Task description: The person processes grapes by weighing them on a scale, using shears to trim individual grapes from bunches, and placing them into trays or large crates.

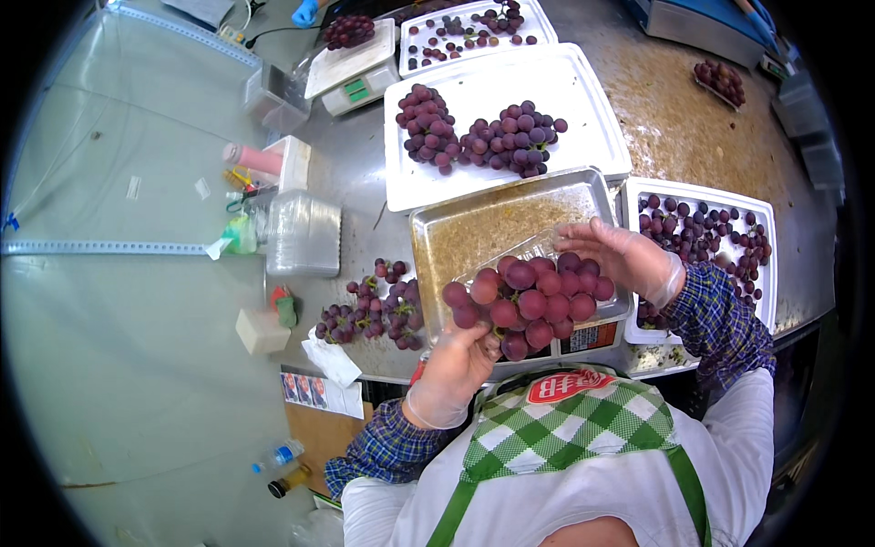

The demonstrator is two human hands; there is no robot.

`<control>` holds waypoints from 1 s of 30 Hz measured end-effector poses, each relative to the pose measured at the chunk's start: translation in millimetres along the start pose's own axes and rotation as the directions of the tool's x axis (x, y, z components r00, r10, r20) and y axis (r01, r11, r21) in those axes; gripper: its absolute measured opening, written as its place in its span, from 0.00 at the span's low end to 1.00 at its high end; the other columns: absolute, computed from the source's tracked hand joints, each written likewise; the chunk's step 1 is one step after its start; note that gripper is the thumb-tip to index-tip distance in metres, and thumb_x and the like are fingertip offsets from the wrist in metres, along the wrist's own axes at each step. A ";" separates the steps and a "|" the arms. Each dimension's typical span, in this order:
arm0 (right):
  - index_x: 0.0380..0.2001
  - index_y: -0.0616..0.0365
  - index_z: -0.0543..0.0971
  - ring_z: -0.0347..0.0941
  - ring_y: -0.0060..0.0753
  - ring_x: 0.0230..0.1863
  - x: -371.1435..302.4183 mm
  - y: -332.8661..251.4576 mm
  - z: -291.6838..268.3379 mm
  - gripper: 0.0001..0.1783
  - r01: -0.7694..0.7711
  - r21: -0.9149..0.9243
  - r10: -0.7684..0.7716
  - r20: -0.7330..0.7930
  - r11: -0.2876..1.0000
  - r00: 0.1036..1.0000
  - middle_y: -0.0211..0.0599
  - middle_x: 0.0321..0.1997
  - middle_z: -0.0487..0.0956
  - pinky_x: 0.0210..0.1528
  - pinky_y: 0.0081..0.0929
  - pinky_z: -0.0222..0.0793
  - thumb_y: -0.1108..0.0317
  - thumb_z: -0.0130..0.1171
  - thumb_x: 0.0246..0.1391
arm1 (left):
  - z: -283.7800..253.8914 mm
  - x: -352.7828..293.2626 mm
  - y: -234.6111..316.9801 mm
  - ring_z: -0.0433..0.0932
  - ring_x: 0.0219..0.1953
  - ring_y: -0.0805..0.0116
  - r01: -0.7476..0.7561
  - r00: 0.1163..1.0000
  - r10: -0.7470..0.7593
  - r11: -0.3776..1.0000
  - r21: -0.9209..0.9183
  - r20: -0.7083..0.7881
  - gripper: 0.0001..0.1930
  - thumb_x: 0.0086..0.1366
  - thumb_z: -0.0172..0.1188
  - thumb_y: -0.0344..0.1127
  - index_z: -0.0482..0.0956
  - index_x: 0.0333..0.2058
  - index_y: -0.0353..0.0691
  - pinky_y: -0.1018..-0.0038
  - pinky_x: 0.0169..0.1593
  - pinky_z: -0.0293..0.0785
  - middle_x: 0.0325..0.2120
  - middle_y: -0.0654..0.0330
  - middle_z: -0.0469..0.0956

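Note:
My left hand [453,374], in a clear glove, is closed at the lower left of a bunch of grapes [529,305], large and red-purple. The bunch is held up over the near part of a worn metal tray [483,219]. A piece of clear plastic [515,253] shows behind the grapes; its full shape is hidden. My right hand [629,260], also gloved, is open, its fingers stretched out along the upper right side of the bunch. Whether those fingertips touch the plastic is unclear.
Beyond the metal tray, a white tray [583,118] bears two bunches. Loose grapes fill another white tray [770,255] at right. More grapes [374,310] lie at left, near stacked clear containers [303,235]. A scale [360,77] with grapes stands at the back; a blue-gloved hand [305,13] shows there.

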State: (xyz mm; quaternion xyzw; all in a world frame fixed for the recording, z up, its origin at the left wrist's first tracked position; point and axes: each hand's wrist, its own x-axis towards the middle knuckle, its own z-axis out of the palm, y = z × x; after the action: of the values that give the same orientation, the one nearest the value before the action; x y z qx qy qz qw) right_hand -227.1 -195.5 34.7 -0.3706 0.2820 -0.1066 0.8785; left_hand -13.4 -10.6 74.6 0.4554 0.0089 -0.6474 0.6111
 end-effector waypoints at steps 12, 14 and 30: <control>0.54 0.66 0.72 0.68 0.34 0.58 17.4 3.4 -3.8 0.31 0.157 -0.056 -0.158 -0.010 0.986 0.987 0.43 0.55 0.74 0.64 0.33 0.60 0.47 0.43 0.66 | -45.0 27.2 -27.6 0.71 0.57 0.56 0.120 0.993 -0.120 0.992 -0.049 0.005 0.20 0.68 0.45 0.36 0.65 0.57 0.37 0.57 0.61 0.66 0.55 0.53 0.71; 0.53 0.67 0.72 0.69 0.34 0.57 18.1 5.2 -3.3 0.31 0.160 -0.038 -0.161 -0.022 0.986 0.987 0.42 0.54 0.74 0.64 0.32 0.60 0.47 0.43 0.66 | -46.4 30.3 -29.1 0.70 0.58 0.54 0.125 0.992 -0.126 0.991 -0.044 -0.018 0.21 0.68 0.45 0.37 0.65 0.57 0.36 0.56 0.61 0.66 0.55 0.52 0.71; 0.54 0.62 0.73 0.71 0.32 0.55 30.8 8.3 -18.2 0.32 0.212 -0.372 -0.268 -0.104 0.904 0.958 0.40 0.53 0.76 0.60 0.32 0.62 0.44 0.38 0.67 | -37.0 32.8 -30.7 0.71 0.57 0.53 0.133 0.986 -0.143 0.985 -0.109 -0.089 0.22 0.67 0.48 0.39 0.66 0.57 0.35 0.58 0.60 0.67 0.54 0.51 0.72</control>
State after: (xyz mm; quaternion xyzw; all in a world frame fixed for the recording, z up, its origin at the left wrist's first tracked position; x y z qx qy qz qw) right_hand -212.5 -212.6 5.7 -0.5464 0.3151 -0.1892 0.7526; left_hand -11.2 -7.5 16.5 0.4523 0.1035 -0.6642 0.5862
